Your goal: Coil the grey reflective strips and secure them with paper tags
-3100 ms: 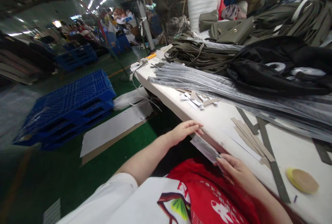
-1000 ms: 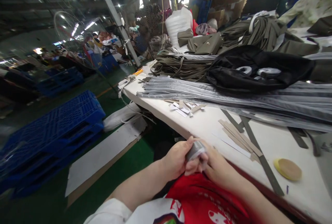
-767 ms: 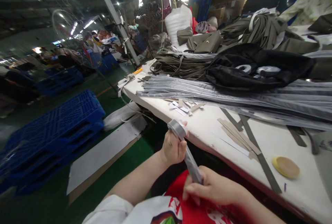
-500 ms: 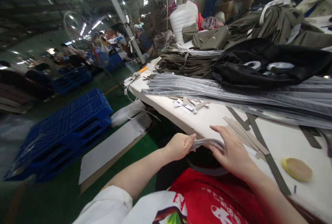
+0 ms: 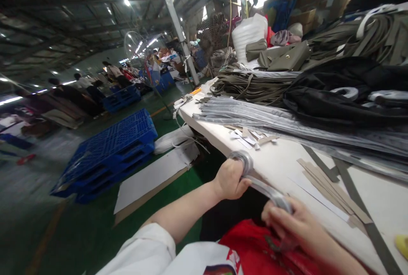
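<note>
Over by the near edge of the white table, somebody with a white sleeve and a red apron had a shiny grey strip strung between two bare hands. The left hand was balled up tight on it, thumb pointing toward the other hand, with a coil of the same-looking stuff up against the knuckles. The right hand had the lower end pinched in bent fingers, kinda blurry, so I couldn't tell exactly how they curled.

Just past the left hand, loose paper scraps lay on the tabletop. Over on the right-hand side, some beige strips were fanned out, touching a long dark olive band. Further back ran a fat bundle of grey bands, with a black cloth slumped across it and white rolls on that. Down on the floor to the left, stacked blue pallets sat near a flat white board.
</note>
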`<state>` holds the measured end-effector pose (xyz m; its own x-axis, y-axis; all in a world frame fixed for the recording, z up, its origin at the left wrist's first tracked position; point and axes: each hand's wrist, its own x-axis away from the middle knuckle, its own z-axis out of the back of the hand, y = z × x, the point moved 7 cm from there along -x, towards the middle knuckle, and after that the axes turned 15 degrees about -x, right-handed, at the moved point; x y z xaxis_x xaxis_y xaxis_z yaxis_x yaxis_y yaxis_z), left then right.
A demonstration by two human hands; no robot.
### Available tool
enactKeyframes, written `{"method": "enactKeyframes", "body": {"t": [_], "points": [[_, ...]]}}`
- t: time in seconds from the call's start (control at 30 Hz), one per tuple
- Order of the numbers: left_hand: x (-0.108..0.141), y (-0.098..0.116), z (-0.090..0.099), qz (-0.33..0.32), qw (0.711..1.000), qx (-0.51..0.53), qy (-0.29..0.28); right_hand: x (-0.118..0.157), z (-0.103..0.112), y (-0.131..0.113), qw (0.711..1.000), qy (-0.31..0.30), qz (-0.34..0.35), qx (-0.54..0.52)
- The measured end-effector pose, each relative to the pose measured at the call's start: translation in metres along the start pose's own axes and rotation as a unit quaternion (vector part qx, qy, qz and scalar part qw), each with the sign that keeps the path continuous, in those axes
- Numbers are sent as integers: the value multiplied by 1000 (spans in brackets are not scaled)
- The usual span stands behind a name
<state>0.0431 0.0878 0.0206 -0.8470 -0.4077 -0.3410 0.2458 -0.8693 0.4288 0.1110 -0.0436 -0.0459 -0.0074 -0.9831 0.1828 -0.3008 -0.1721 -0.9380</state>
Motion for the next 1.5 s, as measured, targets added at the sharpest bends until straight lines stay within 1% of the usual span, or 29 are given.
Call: {"method": "enactKeyframes", "body": {"t": [0.07, 0.13, 0.2, 0.23, 0.3, 0.37, 0.4, 0.43, 0.5, 0.53, 0.57, 0.6, 0.63, 0.7, 0.77, 0.83, 0.87, 0.93, 1.0, 1.03, 1.07, 1.13, 1.2, 1.23, 1.27, 1.33, 1.4, 1.43, 1.5], "points": [[6, -3, -20, 11, 995, 2, -101, -2, 38, -17, 986, 112, 47, 115], [13, -10, -35, 106, 972, 98, -184, -3, 61, -36, 932, 211, 133, 264], [20, -14, -45, 222, 914, 237, -242, -6, 60, -42, 881, 238, 202, 356], [23, -12, -48, 262, 876, 304, -266, -9, 53, -40, 872, 228, 216, 375], [22, -3, -46, 297, 803, 420, -301, -19, 37, -25, 884, 203, 192, 376], [13, 3, -34, 291, 760, 510, -277, -29, 19, -4, 920, 163, 129, 333], [5, 2, -25, 279, 760, 540, -229, -33, 7, 6, 943, 121, 93, 296], [-3, -2, -13, 261, 778, 549, -156, -34, -6, 14, 964, 63, 61, 252], [-12, -13, 9, 207, 856, 474, -2, -29, -29, 19, 987, -43, 23, 152], [-12, -14, 14, 173, 902, 392, 42, -24, -33, 14, 992, -64, 17, 107], [-10, -12, 14, 135, 945, 293, 53, -19, -30, 8, 995, -63, 15, 71], [-7, -8, 8, 93, 977, 191, 31, -14, -22, 0, 997, -48, 14, 52], [-2, -3, -2, 52, 993, 102, -13, -10, -11, -7, 998, -30, 9, 52], [9, 2, -25, 1, 993, -1, -114, -5, 16, -20, 992, 4, 5, 123], [19, -2, -41, 24, 977, 16, -213, -1, 44, -30, 967, 44, 18, 252], [27, -9, -52, 106, 935, 133, -310, 1, 63, -36, 927, 80, 39, 364], [31, -10, -57, 151, 902, 210, -346, 2, 66, -34, 917, 82, 35, 389], [34, -6, -64, 216, 821, 362, -385, 0, 62, -18, 930, 51, 0, 365], [32, 5, -72, 240, 750, 488, -377, -3, 46, -1, 961, 16, -11, 274], [30, 11, -76, 247, 719, 542, -358, -6, 38, 4, 973, 21, 12, 229], [28, 16, -82, 255, 691, 589, -333, -7, 33, 6, 979, 49, 49, 193], [27, 23, -94, 275, 650, 655, -270, -6, 34, 8, 972, 138, 112, 152], [32, 26, -106, 287, 635, 677, -237, 0, 43, 13, 965, 190, 99, 150], [35, 26, -112, 288, 646, 666, -235, 4, 47, 15, 967, 180, 67, 166], [39, 24, -116, 286, 675, 640, -233, 8, 50, 17, 969, 152, 28, 195], [42, 18, -117, 258, 770, 541, -219, 20, 56, 19, 959, 91, -46, 265], [41, 23, -113, 174, 865, 422, -208, 31, 60, 22, 944, 61, -97, 310], [42, 31, -111, 119, 897, 369, -212, 35, 60, 25, 939, 59, -113, 320], [48, 46, -113, 32, 925, 294, -239, 41, 57, 34, 937, 65, -130, 319]]}}
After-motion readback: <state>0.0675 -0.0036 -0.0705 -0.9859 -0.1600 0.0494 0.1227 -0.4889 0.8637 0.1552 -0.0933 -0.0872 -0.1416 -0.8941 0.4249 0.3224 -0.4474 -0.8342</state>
